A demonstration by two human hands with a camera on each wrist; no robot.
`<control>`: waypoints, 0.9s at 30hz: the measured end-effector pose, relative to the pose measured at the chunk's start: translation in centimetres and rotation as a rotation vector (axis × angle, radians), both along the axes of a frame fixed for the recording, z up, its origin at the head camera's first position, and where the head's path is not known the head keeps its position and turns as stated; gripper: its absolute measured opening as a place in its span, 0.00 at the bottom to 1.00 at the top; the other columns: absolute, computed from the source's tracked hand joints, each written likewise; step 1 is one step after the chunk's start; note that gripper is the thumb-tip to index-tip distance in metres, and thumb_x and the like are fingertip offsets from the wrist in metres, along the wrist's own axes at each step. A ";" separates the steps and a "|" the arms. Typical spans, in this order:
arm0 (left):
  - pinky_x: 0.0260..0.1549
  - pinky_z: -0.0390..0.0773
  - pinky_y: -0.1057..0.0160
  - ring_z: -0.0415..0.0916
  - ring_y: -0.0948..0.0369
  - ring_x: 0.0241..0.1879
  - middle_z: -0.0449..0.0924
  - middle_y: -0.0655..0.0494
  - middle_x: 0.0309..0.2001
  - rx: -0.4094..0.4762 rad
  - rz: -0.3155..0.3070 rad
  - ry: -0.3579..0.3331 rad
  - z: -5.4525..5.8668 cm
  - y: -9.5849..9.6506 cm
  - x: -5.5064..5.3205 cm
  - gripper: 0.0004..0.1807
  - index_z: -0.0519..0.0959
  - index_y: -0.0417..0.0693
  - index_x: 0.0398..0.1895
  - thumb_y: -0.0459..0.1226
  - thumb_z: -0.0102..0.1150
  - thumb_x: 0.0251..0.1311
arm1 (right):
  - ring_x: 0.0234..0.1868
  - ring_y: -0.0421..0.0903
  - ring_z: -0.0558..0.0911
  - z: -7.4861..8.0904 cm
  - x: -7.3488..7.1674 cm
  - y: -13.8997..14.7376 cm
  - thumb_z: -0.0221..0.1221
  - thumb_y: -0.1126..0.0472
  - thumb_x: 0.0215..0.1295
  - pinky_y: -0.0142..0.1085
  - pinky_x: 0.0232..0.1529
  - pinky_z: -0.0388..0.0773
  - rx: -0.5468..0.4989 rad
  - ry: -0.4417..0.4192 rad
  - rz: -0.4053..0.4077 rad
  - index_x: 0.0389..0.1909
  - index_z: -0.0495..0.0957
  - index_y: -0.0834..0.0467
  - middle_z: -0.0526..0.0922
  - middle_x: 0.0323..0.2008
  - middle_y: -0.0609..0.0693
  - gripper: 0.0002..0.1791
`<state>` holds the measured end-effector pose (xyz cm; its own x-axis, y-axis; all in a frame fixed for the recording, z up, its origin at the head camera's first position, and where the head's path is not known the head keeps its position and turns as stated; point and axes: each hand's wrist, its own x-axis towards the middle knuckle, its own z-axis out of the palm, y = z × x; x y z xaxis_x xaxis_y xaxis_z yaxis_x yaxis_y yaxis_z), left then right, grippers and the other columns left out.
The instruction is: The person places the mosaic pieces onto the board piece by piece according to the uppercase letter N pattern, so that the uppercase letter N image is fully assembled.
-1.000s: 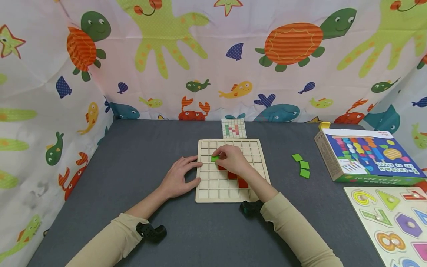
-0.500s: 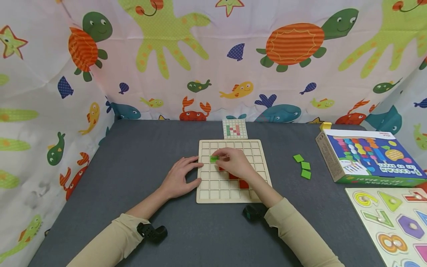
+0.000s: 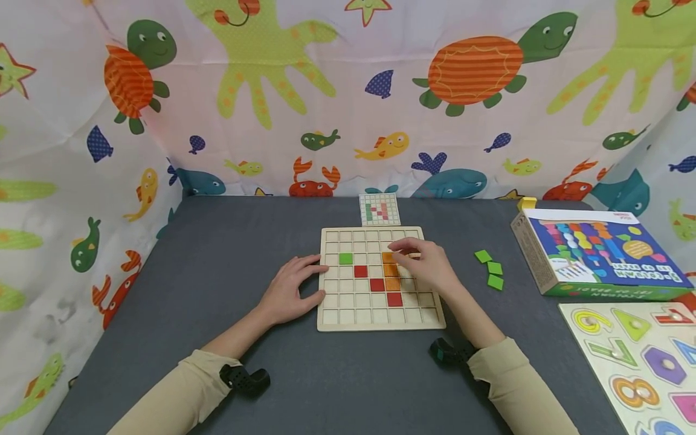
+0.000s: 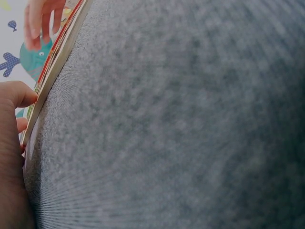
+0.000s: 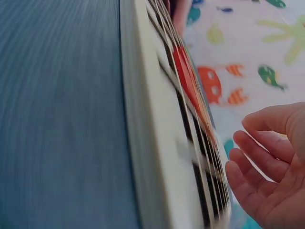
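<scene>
At the centre of the frame, a grid board [image 3: 346, 315] lies flat, red tiles [image 3: 377, 284] running diagonally, a lone green tile [image 3: 345, 258] at their upper left, orange tiles [image 3: 391, 270] in a column right of centre. Raised ridges presumably keep each squared in its cell. Left hand [image 3: 290, 287]: fingers spread, tips on the board's left edge, likely steadying it. Right hand [image 3: 426, 261]: over the board's right half, fingers loosely bent, pinching nothing visible. Upper centre, a pattern card [image 3: 379, 209] beyond the board, probably there for unobstructed viewing. Right of centre, loose green tiles [image 3: 494, 267], seemingly kept handy. Far right, a box [image 3: 603, 254] and puzzle board [image 3: 641, 339], apparently set aside.
</scene>
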<state>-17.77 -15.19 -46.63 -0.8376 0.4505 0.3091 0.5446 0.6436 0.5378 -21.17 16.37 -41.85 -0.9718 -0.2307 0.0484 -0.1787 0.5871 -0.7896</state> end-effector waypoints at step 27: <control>0.71 0.50 0.46 0.61 0.50 0.68 0.67 0.46 0.67 0.022 -0.011 -0.009 0.0 0.1 0.0 0.26 0.77 0.48 0.61 0.44 0.63 0.59 | 0.47 0.61 0.76 0.3 1.2 14.5 0.63 0.56 0.64 0.55 0.46 0.74 0.341 0.024 -0.271 0.54 0.76 0.68 0.79 0.48 0.68 0.24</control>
